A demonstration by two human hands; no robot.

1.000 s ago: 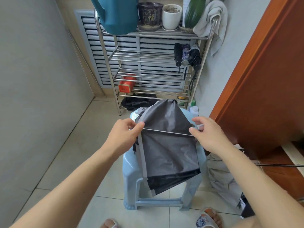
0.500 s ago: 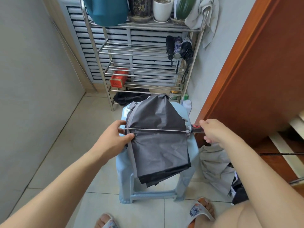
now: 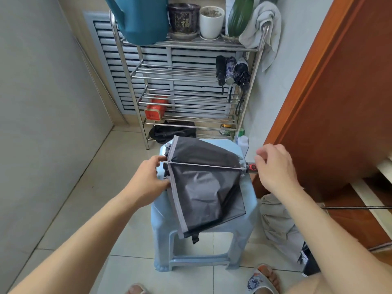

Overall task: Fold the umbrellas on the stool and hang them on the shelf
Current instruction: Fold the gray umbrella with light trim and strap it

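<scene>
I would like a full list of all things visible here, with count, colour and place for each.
umbrella: 1, grey, on stool
stool: 1, light blue, floor centre
shelf: 1, steel, against back wall
folded umbrellas: 3, dark, hanging on shelf at right
watering can: 1, teal, shelf top
pots: 2, dark and white, shelf top
towel: 1, white, shelf corner
red box: 1, lower shelf
left hand: holds umbrella tip end
right hand: at handle

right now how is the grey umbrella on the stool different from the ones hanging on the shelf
The grey umbrella lies across the stool with loose, spread canopy; the hanging umbrellas are rolled tight. It lies sideways with its shaft showing; they hang upright. Both hands hold it; they hang untouched. All are compact folding types.
</scene>
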